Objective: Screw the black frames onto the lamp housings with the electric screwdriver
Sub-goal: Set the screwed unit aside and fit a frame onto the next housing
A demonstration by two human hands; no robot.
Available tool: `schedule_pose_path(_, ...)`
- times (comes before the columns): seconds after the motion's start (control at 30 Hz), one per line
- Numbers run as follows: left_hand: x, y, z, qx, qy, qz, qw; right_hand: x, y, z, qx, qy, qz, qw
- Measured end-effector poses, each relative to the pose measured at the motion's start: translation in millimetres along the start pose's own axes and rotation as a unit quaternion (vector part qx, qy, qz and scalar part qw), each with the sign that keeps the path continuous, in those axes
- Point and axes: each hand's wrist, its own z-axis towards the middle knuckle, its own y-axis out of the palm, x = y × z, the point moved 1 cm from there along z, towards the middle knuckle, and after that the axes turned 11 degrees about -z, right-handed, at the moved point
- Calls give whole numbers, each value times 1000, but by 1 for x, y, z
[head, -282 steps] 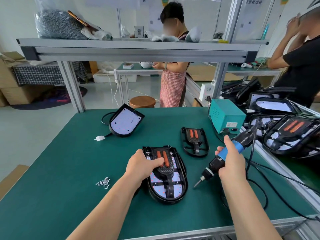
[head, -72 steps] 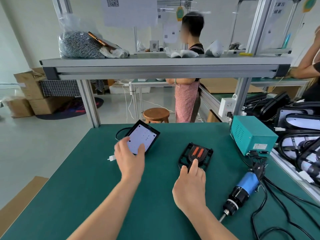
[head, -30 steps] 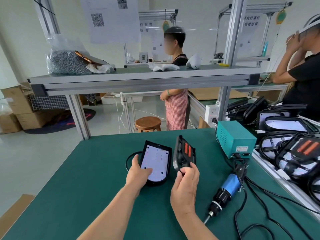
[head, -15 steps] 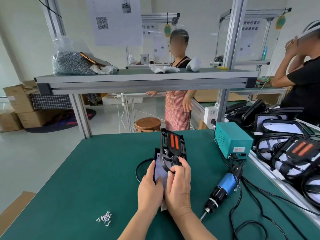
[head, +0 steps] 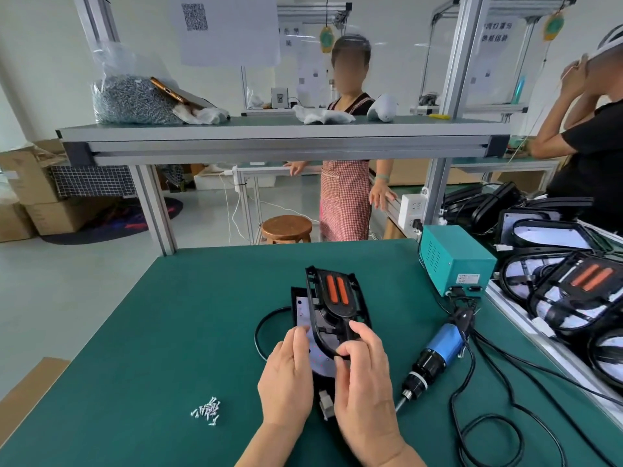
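The two hands are close together at the near middle of the bench. The right hand (head: 365, 382) pinches the near end of the black frame (head: 337, 306) between its thumb and curled fingers. The left hand (head: 286, 375) lies just beside it, its fingers fairly straight and resting on the white face of the lamp housing (head: 301, 308). The frame, with two orange strips at its far end, is held tilted over the housing, its far end raised. I cannot tell whether it is seated anywhere yet. The housing is under the frame on the green bench (head: 175, 332), partly hidden by both hands. Its black cable (head: 259, 332) loops out to the left, and a small white plug (head: 325, 404) shows between the wrists. The electric screwdriver (head: 435, 353), with a blue body, lies on the bench just right of the right hand with its bit towards the near edge; neither hand touches it. Its cord runs to a teal power box (head: 455, 264) at the far right of the bench. A small pile of screws (head: 206, 411) lies to the near left, well apart from the hands. Further lamps with frames on them (head: 573, 291) are stacked off the bench's right side. A shelf (head: 269, 138) spans above, carrying a clear bag of screws (head: 131, 96). Behind it stands a person in a checked apron (head: 345, 193).
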Motion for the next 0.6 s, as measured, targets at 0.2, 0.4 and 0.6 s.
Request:
schedule_pose_path(0.2,5,-3,0,-4,-37,-44,998,-3,2,1,-26,-24,-14,999)
schedule_pose_path(0.4,-4,1,6,-13,-58,-8,998,-4,1,1,-74,-5,-17,997)
schedule_pose_path(0.6,-4,2,6,-4,-46,-14,999,-7,-4,2,-97,10,-15,995)
